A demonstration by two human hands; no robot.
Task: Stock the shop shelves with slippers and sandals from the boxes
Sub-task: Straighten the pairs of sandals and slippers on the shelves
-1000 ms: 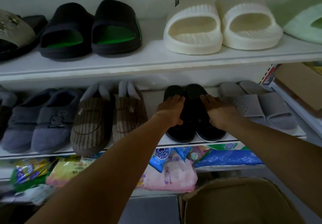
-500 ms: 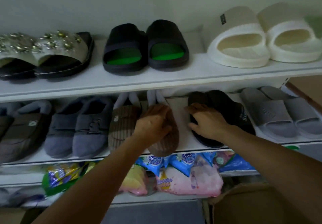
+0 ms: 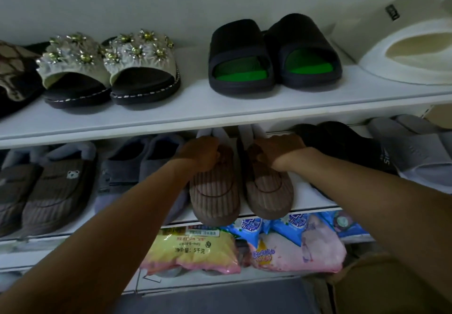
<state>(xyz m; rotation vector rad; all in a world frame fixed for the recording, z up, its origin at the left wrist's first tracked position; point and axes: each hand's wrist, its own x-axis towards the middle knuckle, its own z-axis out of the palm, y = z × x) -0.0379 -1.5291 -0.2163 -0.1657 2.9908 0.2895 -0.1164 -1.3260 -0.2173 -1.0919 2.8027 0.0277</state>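
Left hand [image 3: 203, 153] fingers curled, gripping left brown ribbed corduroy slipper [image 3: 215, 191]. Right hand [image 3: 278, 152] fingers curled onto right brown ribbed corduroy slipper [image 3: 269, 189]. Pair on middle white shelf [image 3: 305, 203]; black slides [image 3: 342, 142] at 3 o'clock.

Dim, even light. Plain pale wall [image 3: 146, 0] above and behind the hands. White shelf board [image 3: 195, 110] just over them; another white board [image 3: 308, 203] beneath them. Dark grey floor [image 3: 220, 301] below, between the forearms.
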